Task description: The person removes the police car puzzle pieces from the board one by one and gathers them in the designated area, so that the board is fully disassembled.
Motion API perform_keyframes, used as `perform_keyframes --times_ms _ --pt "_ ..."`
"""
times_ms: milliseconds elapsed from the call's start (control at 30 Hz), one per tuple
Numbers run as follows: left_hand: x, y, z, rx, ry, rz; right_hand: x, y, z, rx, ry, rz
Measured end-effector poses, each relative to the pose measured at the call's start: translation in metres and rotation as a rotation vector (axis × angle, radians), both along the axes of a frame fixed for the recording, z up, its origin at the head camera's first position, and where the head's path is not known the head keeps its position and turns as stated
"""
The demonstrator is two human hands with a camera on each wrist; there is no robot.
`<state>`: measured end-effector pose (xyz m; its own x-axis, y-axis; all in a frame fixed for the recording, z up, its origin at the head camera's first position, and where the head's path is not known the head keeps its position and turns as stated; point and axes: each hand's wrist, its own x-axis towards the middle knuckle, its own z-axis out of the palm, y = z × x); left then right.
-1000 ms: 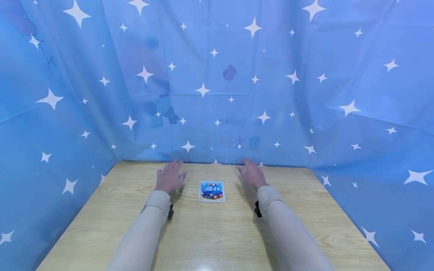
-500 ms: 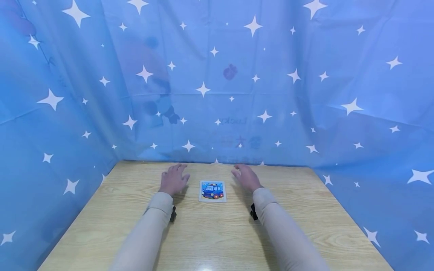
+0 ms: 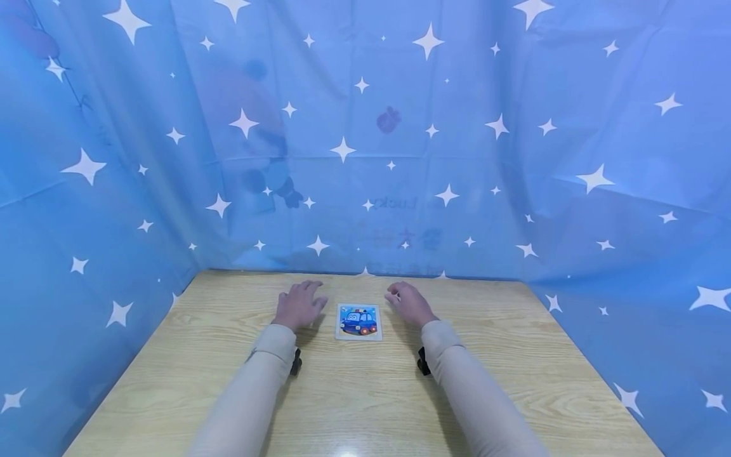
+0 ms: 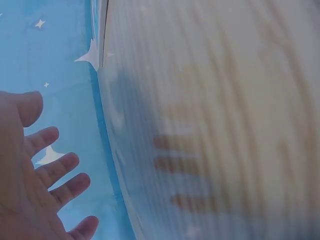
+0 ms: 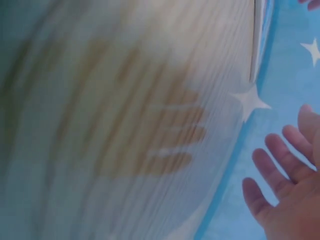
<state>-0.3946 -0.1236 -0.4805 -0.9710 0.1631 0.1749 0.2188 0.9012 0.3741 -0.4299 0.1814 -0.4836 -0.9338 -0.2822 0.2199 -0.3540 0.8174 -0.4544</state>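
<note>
A small square picture puzzle (image 3: 358, 322) with a blue cartoon police car lies on the wooden table, between the two hands in the head view. To its left is my left hand (image 3: 299, 306), palm down above the wood with fingers spread and nothing held. My right hand (image 3: 411, 304) hovers on the other side, its fingers loosely bent and free of any object. In the left wrist view the left hand (image 4: 42, 175) shows spread fingers over the tabletop's reflection. Spread fingers also show on the right hand (image 5: 287, 185) in the right wrist view.
The light wooden table (image 3: 360, 406) reaches back to a blue curtain (image 3: 354, 127) with white stars, which hangs along the back and both sides. A black wrist strap part (image 3: 296, 362) sits under the left cuff, a similar one (image 3: 423, 362) under the right.
Both hands have moved inward toward the puzzle and slightly nearer the person, narrowing the gap between them. The puzzle stays in place.
</note>
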Motion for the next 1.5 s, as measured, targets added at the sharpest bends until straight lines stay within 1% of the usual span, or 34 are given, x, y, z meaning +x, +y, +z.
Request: perform_keyframes --times_ms 100,267,400,533,633,800,933,1067,1367,1500 --pt "0.000 0.003 0.000 -0.015 -0.015 -0.006 0.000 -0.002 -0.002 -0.018 -0.016 -0.002" --pt "0.005 0.008 0.002 -0.032 -0.023 -0.023 0.004 -0.006 -0.001 -0.054 -0.084 -0.001" --pt "0.006 0.011 0.004 -0.014 -0.021 -0.029 0.007 -0.008 0.002 -0.063 -0.108 0.020" --pt "0.003 0.013 0.000 -0.005 -0.023 -0.043 0.008 -0.009 0.002 -0.055 -0.124 0.058" --pt "0.002 0.013 -0.003 -0.001 -0.038 -0.060 0.009 -0.010 0.002 -0.052 -0.141 0.073" --pt "0.004 0.013 -0.003 0.015 -0.053 -0.080 0.010 -0.013 0.002 -0.057 -0.171 0.080" --pt "0.007 0.014 0.000 0.039 -0.075 -0.091 0.011 -0.015 0.003 -0.060 -0.205 0.074" --pt "0.007 0.014 -0.001 0.055 -0.096 -0.103 0.012 -0.016 0.004 -0.056 -0.223 0.077" --pt "0.005 0.015 -0.006 0.057 -0.133 -0.135 0.013 -0.018 0.004 -0.066 -0.243 0.089" --pt "0.005 0.017 -0.006 0.077 -0.146 -0.161 0.012 -0.018 0.003 -0.063 -0.242 0.090"
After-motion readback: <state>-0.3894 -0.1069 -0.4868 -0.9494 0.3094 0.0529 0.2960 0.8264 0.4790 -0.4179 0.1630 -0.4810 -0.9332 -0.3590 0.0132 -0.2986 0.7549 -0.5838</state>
